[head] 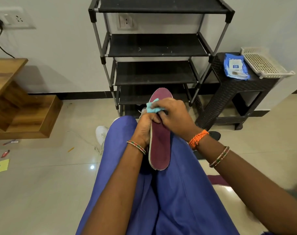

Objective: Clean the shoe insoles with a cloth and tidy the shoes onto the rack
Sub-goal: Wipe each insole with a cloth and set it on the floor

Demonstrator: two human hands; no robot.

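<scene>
A home room is showing here: a black shoe rack (158, 48) is standing at twelve o'clock against a wall with sockets (12, 19), on glossy floor tiles (42, 184).

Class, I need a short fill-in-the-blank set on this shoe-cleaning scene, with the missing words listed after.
1. The right hand presses a ____ cloth on the insole.
2. The left hand grips the insole's ____ edge.
3. The wipes packet lies on the ____ stool.
4. The rack stands against the ____.

Missing words: blue; left; dark; wall
</scene>
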